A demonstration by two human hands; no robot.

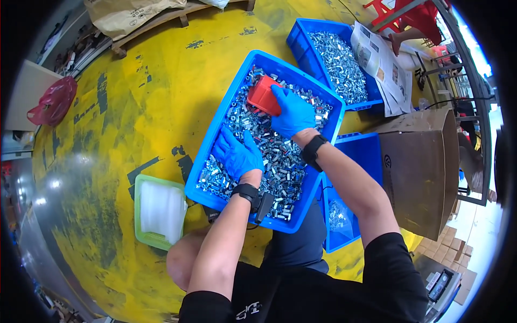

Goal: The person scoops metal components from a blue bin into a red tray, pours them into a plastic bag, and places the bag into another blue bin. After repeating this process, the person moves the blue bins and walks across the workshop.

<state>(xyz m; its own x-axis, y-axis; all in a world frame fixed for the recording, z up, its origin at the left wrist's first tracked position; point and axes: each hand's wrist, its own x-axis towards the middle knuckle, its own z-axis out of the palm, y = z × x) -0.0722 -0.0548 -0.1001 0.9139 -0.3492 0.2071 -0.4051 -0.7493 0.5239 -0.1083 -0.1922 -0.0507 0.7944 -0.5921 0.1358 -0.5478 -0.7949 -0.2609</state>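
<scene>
Gripping a red plastic cup (262, 96) with thumb and fingers, the right hand (293, 112) works in the upper part of a big blue bin (220, 126) filled with small shiny metal pieces (280, 161). The cup sits tilted among the pieces near the bin's far end, and its contents cannot be made out. The left hand (239, 155) is well apart from the right, nearer the person and toward the bin's left side, its fingers loosely spread with nothing clamped between them that shows; it is low over the metal pieces, though whether the fingertips touch them is hard to tell. Both hands wear blue gloves, with a black band on each wrist. Beyond the bin, up and to the right, stands a second blue bin (301, 54), also full of metal pieces, with a newspaper (385, 70) lying over its right edge. Just right of the big bin is a third blue bin (358, 156), where a clear bag (339, 215) holds some small pieces, and beside that stands an open cardboard box (414, 172). On the left, a green basket (141, 210) holding white plastic sheets (161, 210) rests on the worn yellow floor (107, 188)
</scene>
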